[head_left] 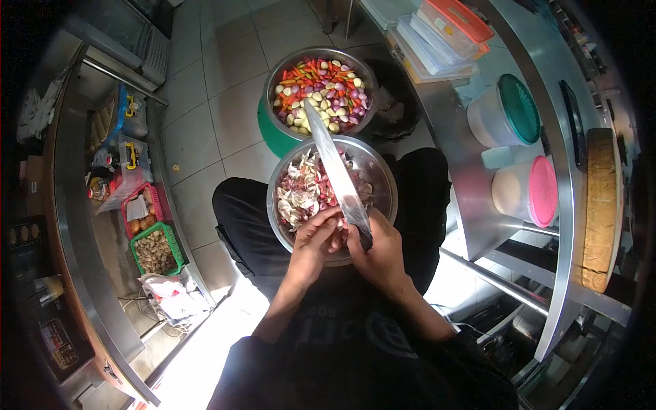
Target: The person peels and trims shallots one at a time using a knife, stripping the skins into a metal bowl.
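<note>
My right hand (380,251) is closed round the dark handle of a large kitchen knife (335,167), whose broad blade points away from me. My left hand (311,247) is closed, its fingertips pinching a small pinkish piece (342,223) beside the knife's heel; whether this is a shallot or a garlic clove I cannot tell. Both hands are over the near rim of a steel bowl (388,188) on my lap, which holds garlic and shallot skins (304,188). Beyond it, a second steel bowl (272,74) contains peeled garlic, shallots and red and orange chillies (318,72). The blade's tip overlaps this bowl in view.
A green object (275,133) shows beneath the far bowl. At right, a steel shelf (471,188) bears lidded tubs (502,113) and stacked containers (437,44). On the left are a green basket (176,239) of garlic, a red basket (156,201) and plastic boxes (133,160).
</note>
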`<state>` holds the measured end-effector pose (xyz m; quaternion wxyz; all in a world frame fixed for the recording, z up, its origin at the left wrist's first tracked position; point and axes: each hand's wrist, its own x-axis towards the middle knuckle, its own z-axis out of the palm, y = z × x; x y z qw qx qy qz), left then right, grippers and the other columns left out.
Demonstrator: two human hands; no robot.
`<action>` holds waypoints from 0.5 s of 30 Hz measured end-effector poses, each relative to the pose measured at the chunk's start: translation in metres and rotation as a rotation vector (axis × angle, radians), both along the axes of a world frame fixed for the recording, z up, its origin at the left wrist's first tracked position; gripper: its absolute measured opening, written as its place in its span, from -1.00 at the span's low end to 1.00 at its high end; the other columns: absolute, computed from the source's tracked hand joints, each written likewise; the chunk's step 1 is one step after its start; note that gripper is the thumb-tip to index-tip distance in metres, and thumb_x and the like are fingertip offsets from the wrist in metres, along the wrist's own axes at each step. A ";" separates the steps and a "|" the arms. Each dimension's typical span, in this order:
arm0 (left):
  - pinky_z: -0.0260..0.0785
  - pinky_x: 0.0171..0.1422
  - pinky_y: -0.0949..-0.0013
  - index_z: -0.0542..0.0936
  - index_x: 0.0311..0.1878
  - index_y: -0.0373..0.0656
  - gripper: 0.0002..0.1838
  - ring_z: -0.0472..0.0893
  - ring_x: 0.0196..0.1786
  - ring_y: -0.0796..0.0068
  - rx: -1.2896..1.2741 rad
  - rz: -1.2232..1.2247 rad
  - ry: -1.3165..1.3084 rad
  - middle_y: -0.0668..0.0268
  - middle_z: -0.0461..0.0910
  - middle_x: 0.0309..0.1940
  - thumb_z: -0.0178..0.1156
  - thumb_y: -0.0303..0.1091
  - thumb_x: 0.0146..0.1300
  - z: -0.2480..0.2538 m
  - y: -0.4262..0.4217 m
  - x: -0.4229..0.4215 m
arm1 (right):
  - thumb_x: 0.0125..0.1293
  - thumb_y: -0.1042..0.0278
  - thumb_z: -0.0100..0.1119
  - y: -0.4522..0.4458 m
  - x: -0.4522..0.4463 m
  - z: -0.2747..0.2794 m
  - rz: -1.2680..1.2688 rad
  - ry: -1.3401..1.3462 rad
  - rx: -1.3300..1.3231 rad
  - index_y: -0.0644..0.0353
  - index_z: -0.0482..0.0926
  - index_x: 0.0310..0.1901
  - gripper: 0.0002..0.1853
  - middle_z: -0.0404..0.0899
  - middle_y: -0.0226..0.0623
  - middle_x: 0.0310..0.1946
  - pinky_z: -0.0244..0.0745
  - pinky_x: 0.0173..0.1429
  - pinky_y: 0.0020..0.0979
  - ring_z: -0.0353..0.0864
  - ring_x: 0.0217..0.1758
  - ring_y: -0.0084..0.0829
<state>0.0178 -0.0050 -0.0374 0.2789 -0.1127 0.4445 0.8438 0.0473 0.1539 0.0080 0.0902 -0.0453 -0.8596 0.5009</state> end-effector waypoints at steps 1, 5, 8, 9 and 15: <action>0.34 -0.14 0.55 0.64 0.39 -0.24 -0.67 0.50 -0.26 0.70 -0.001 -0.009 0.003 0.40 0.71 -0.09 0.22 -0.41 0.66 -0.008 -0.002 0.002 | 0.44 0.46 0.32 0.000 0.001 -0.005 0.005 0.007 0.020 0.28 0.58 0.02 -0.80 0.64 0.06 -0.19 0.61 -0.10 -0.01 0.70 -0.14 0.23; 0.35 -0.14 0.54 0.64 0.37 -0.23 -0.69 0.51 -0.26 0.69 0.012 -0.028 0.061 0.37 0.71 -0.07 0.19 -0.43 0.67 0.005 -0.002 -0.003 | 0.44 0.44 0.35 -0.001 0.002 0.003 -0.057 -0.027 -0.030 0.28 0.63 -0.02 -0.83 0.65 0.02 -0.22 0.60 -0.13 -0.06 0.71 -0.20 0.15; 0.35 -0.15 0.55 0.64 0.34 -0.21 -0.72 0.50 -0.26 0.70 0.123 0.003 -0.027 0.31 0.74 -0.05 0.19 -0.42 0.67 0.008 -0.006 -0.007 | 0.42 0.44 0.37 0.006 -0.001 0.009 -0.099 -0.053 -0.058 0.30 0.64 -0.12 -0.86 0.64 0.00 -0.24 0.59 -0.16 -0.10 0.70 -0.24 0.10; 0.35 -0.15 0.55 0.64 0.34 -0.21 -0.72 0.50 -0.26 0.70 0.124 0.003 -0.028 0.31 0.74 -0.05 0.19 -0.42 0.67 0.002 -0.008 -0.006 | 0.42 0.44 0.37 0.008 -0.002 0.008 -0.099 -0.053 -0.057 0.30 0.64 -0.12 -0.86 0.64 0.00 -0.24 0.59 -0.16 -0.10 0.70 -0.24 0.10; 0.30 -0.18 0.59 0.60 0.32 -0.14 -0.71 0.44 -0.27 0.71 0.326 0.028 -0.090 0.22 0.76 0.07 0.23 -0.29 0.66 -0.013 -0.011 -0.006 | 0.38 0.44 0.40 0.010 -0.002 0.007 -0.078 -0.019 0.093 0.33 0.63 -0.11 -0.82 0.65 0.02 -0.19 0.59 -0.17 -0.11 0.69 -0.24 0.12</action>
